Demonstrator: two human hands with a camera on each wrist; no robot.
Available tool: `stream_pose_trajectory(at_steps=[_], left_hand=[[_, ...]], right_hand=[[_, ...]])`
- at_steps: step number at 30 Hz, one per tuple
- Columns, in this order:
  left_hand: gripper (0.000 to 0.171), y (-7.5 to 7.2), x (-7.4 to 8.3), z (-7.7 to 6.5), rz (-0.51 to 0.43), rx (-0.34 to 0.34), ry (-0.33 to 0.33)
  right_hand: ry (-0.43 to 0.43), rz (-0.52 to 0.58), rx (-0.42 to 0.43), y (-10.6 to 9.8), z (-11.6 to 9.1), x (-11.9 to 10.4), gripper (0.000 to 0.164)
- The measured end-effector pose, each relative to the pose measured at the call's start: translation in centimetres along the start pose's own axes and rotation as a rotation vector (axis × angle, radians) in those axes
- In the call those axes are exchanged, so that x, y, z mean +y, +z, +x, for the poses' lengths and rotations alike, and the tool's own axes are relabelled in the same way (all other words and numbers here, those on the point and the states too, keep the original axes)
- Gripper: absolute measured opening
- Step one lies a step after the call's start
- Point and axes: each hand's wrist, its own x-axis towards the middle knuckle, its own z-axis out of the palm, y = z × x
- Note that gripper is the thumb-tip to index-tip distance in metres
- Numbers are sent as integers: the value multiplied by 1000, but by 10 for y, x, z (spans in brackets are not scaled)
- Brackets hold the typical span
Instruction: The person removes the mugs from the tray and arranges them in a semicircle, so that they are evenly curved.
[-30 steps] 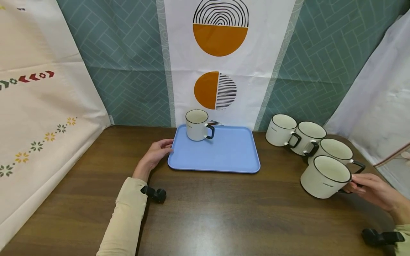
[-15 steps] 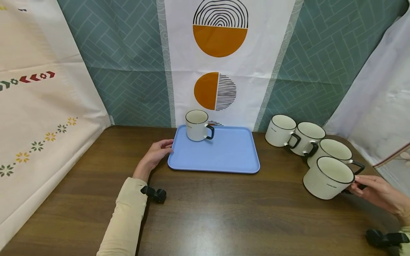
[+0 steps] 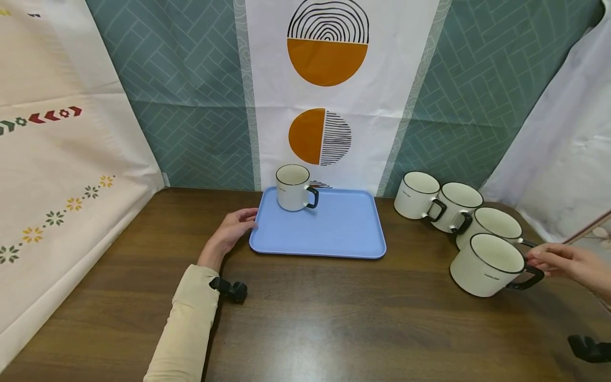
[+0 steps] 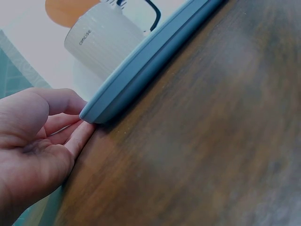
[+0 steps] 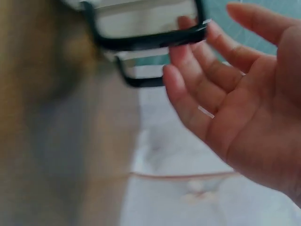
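My left hand point(image 3: 234, 228) holds the left edge of a blue tray point(image 3: 334, 228). In the left wrist view its digits point(image 4: 70, 101) meet at the corner of the tray's rim. A white enamel-style mug point(image 3: 292, 196) with a black handle stands upright at the tray's back left. My right hand point(image 3: 565, 261) is beside the black handle point(image 3: 529, 278) of the front mug point(image 3: 479, 276) on the right. The right wrist view has its fingers point(image 5: 188, 103) loosely spread just past that handle, with the thumb apart.
Behind the front mug, several like mugs form a slanting row: one mug point(image 3: 491, 223) overlapped by it, another mug point(image 3: 455, 204), and a mug point(image 3: 415, 196) farthest back. Patterned cloth point(image 3: 205, 106) backs the brown wooden table point(image 3: 334, 318). White cloth point(image 3: 573, 132) hangs at right.
The right hand has let go of the front mug's handle and moved right and slightly back. That mug shifted slightly right earlier and now stands there. The left hand and tray stay put.
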Motion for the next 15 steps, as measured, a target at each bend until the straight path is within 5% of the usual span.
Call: stream_pose_trajectory(at_steps=[6, 11, 15], left_hand=[[50, 1, -1, 0, -2, -3, -3], [49, 2, -1, 1, 7, -7, 1], [49, 1, 0, 1, 2, -7, 7]], right_hand=[[130, -224, 64, -6, 7, -76, 50], [49, -199, 164, -2, 21, -113, 50], [-81, -124, 127, 5, 44, -138, 41]])
